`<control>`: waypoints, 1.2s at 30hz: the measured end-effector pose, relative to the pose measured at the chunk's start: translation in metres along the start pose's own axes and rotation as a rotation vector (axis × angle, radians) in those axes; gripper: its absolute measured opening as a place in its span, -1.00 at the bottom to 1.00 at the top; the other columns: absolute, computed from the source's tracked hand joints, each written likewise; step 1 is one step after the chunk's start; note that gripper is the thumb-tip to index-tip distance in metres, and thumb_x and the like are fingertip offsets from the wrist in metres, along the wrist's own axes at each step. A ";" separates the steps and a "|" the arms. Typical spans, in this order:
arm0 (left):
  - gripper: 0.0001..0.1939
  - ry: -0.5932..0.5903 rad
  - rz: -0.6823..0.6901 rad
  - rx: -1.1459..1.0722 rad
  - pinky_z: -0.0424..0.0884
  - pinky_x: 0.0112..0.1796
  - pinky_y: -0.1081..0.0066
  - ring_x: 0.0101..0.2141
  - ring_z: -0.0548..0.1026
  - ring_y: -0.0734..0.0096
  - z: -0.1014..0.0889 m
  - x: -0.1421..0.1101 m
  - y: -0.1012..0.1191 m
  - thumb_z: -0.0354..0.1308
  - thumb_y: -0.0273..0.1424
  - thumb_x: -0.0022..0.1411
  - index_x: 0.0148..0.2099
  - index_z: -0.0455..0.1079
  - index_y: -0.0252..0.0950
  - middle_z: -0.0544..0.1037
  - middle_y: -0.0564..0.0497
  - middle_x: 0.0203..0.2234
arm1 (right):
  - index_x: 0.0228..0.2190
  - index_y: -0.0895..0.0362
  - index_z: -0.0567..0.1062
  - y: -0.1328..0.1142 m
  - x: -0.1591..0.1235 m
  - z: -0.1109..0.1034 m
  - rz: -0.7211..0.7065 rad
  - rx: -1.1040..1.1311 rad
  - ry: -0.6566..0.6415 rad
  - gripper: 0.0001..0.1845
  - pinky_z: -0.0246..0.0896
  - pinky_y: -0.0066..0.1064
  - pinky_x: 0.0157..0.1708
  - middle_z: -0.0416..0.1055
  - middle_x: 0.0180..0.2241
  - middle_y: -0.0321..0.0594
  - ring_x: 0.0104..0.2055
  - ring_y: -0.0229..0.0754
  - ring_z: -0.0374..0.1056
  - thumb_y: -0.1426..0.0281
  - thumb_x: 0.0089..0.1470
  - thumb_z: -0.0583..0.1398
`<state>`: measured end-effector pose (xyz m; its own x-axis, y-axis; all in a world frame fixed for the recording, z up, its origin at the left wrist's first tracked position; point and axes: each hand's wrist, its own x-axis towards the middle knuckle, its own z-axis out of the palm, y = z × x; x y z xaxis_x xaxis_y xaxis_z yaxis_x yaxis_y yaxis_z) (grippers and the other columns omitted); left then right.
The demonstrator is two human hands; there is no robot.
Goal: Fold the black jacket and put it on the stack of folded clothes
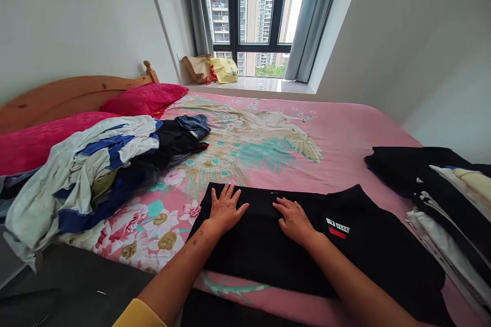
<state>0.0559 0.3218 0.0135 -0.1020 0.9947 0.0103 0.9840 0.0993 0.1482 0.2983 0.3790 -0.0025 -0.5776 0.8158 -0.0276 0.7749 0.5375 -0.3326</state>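
1. The black, smooth cloth garment with a white-and-red chest print lies spread on the pink floral bedsheet, between 5 and 6 o'clock with the window as 12.
2. The left hand rests palm down on the garment's 11 o'clock end, fingers fanned wide, gripping nothing. The right hand lies to its 3 o'clock, fingers gently bent and closer together, also gripping nothing visible.
3. Uneven pressure or a sideways push could wrinkle the thin-looking cloth; the sheet beneath might drag along with it, since both look soft and loose.
4. The garment's 4 o'clock end lies near the folded stack of black, white and cream clothes; a tug that way could nudge the leaning layers and topple them.
5. At 9 o'clock, the crumpled heap of white, blue and dark clothes trails over the bed's near edge; its own weight or a bump could slide it off.
6. Textures differ: the heap is rumpled, the stack layered, the glossy red pillows plump, and the curved brown wooden headboard hard, with dark knots.
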 end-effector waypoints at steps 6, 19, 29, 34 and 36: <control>-0.18 -0.003 -0.066 0.011 -0.34 0.09 -0.36 0.28 -0.18 -0.15 0.019 0.004 -0.007 -0.17 0.18 0.13 0.30 0.08 -0.18 0.00 -0.20 0.30 | 0.19 0.06 0.18 -0.021 0.008 -0.007 -0.141 0.024 -0.043 -0.43 -0.30 -0.03 0.24 -0.05 0.27 -0.20 0.32 -0.08 -0.22 0.26 0.15 0.01; -0.58 0.070 0.569 -0.242 0.08 0.19 0.06 0.12 0.31 0.18 -0.001 -0.029 0.023 0.01 -0.29 0.22 0.12 0.33 -0.17 0.42 -0.10 0.07 | 0.18 0.09 0.19 -0.009 -0.004 -0.002 -0.066 -0.018 -0.002 -0.30 -0.22 0.05 0.20 0.04 0.23 -0.12 0.27 0.01 -0.11 0.41 -0.05 0.08; -0.40 -0.187 0.470 -0.225 0.15 0.15 0.08 0.14 0.26 0.04 0.024 -0.019 0.099 -0.13 -0.09 0.28 0.21 0.19 -0.38 0.33 -0.25 0.13 | -0.03 0.10 0.44 -0.002 0.002 -0.014 -0.047 -0.066 0.110 -0.58 0.17 -0.32 0.00 0.36 0.01 -0.18 0.03 -0.10 0.24 0.49 0.08 0.02; -0.51 -0.309 0.363 -0.198 0.28 0.05 0.18 0.01 0.42 0.13 0.028 0.020 0.102 -0.28 -0.28 0.32 0.12 0.32 -0.31 0.46 -0.17 0.02 | 0.05 0.08 0.40 -0.001 -0.004 -0.012 -0.045 -0.047 0.111 -0.54 0.10 -0.31 0.09 0.28 0.10 -0.20 0.11 -0.11 0.18 0.47 0.10 0.03; -0.53 -0.319 0.382 -0.192 0.24 0.07 0.19 0.01 0.42 0.15 0.032 0.028 0.101 -0.23 -0.34 0.29 0.10 0.35 -0.31 0.48 -0.17 0.00 | 0.04 0.08 0.41 -0.002 -0.004 -0.013 -0.039 -0.029 0.102 -0.57 0.10 -0.30 0.10 0.28 0.09 -0.19 0.11 -0.11 0.19 0.41 0.13 0.04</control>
<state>0.1569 0.3603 -0.0026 0.3376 0.9204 -0.1973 0.8947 -0.2487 0.3711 0.3027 0.3775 0.0109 -0.5797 0.8107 0.0818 0.7600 0.5742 -0.3044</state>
